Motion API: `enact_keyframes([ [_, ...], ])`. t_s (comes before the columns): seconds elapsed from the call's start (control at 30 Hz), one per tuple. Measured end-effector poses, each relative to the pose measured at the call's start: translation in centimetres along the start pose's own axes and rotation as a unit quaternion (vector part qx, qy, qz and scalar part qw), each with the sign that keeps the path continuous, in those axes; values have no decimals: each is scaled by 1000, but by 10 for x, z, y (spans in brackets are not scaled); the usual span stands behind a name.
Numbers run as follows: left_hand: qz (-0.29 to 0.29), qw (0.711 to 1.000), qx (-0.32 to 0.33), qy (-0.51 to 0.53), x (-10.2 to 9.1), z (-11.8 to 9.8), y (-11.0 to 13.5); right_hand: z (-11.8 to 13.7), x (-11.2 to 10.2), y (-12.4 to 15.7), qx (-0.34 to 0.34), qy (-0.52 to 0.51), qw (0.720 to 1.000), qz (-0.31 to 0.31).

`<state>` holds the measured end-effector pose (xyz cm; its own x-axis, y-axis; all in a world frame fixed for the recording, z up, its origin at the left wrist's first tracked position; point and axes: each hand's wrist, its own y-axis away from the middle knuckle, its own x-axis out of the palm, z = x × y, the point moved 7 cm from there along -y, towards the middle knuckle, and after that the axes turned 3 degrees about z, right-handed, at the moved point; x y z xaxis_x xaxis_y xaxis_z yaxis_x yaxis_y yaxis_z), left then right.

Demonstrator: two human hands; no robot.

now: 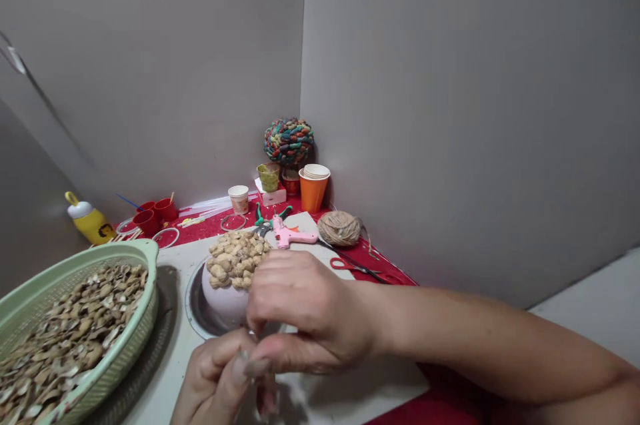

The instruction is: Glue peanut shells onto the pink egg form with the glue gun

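Note:
My left hand [217,378] is closed at the bottom of the view, thumb and fingers pinched together. Reaching in from the right, my right hand [315,315] meets it, its fingers curled and its thumb against the left fingertips. Whatever the fingertips hold, if anything, is hidden or too small to name. Just behind the hands sits a pale lilac ball [223,295], its top covered with peanut shells [233,261]. It rests in a round metal bowl [195,318], and my right hand covers its right side.
A green basket [135,328] full of peanut shells stands left. Behind lie a pink glue gun [295,236], green-handled pliers [263,221], a twine ball [340,228] and red scissors [343,265]. A decorated ball tree [289,140], an orange cup [313,191] and red cups [146,219] stand near the wall.

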<state>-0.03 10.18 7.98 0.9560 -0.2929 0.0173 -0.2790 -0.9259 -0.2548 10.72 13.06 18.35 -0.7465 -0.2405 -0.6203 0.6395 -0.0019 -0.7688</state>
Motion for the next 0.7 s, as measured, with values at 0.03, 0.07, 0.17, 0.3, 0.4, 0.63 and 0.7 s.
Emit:
enact_keyframes([
  [0.03, 0, 1000, -7, -3, 0, 3, 0, -1, 8, 2, 2, 20, 1000, 17],
  [0.07, 4, 1000, -9, -4, 0, 6, 0, -1, 14, 4, 4, 35, 999, 29],
  [0.17, 18, 1000, -13, 1, 0, 12, 0, 6, 22, 9, 6, 35, 998, 48],
  [0.3, 67, 997, -31, 1, 11, 17, 1, 19, 27, 18, 68, -75, 994, 33],
  [0.4, 99, 993, -56, 31, 21, 24, 5, 25, 33, 29, 137, -182, 974, -14],
  [0.63, 58, 995, 71, 45, 17, 0, 14, 27, -17, 64, 249, -285, 871, -314],
  [0.7, 99, 974, 188, -82, 24, -19, 23, 30, -34, 74, 258, -251, 864, -353],
])
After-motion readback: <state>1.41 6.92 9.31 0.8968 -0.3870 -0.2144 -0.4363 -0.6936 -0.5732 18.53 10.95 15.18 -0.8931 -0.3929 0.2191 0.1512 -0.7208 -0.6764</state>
